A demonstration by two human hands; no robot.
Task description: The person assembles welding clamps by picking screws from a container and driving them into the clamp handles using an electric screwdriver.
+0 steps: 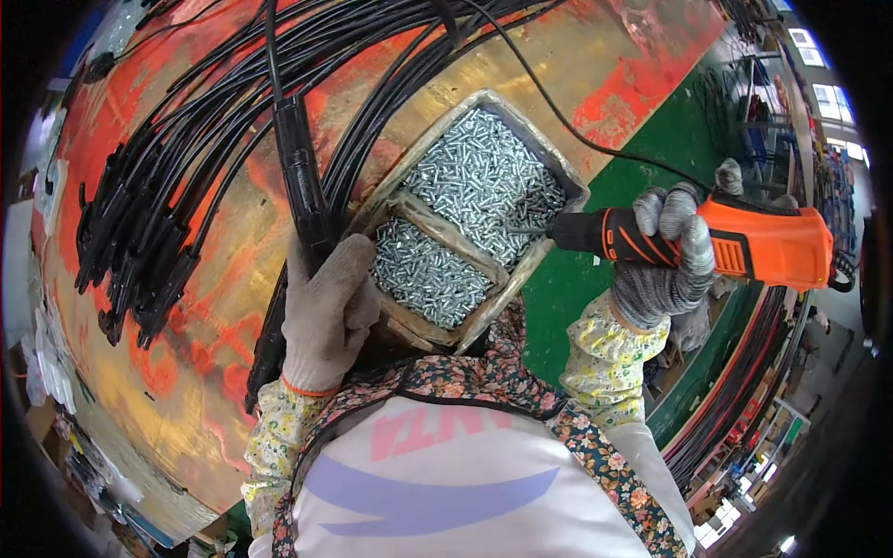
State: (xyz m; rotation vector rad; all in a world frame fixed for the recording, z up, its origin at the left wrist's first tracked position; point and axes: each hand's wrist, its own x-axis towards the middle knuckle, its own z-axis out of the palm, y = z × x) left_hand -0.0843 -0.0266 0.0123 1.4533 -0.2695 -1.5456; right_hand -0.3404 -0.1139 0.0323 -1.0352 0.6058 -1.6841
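Observation:
My left hand [327, 312], in a light glove, is closed around the lower end of a black cable connector [301, 167] whose cable runs up out of view. My right hand [672, 251], in a grey striped glove, grips an orange and black electric screwdriver [763, 244]. The screwdriver's bit points left and reaches over the screws [484, 177] in the larger compartment of a worn box [549, 256]. Whether a screw sits on the tip I cannot tell. More small silver screws [428, 274] fill the smaller compartment, beside my left hand.
A bundle of black cables [363, 56] with connectors [149, 232] lies across the red-stained wooden table [223, 391]. The screwdriver's thin black cord [567, 121] crosses above the box. Green floor [558, 321] shows beyond the table's edge, with long cables [735, 391] at right.

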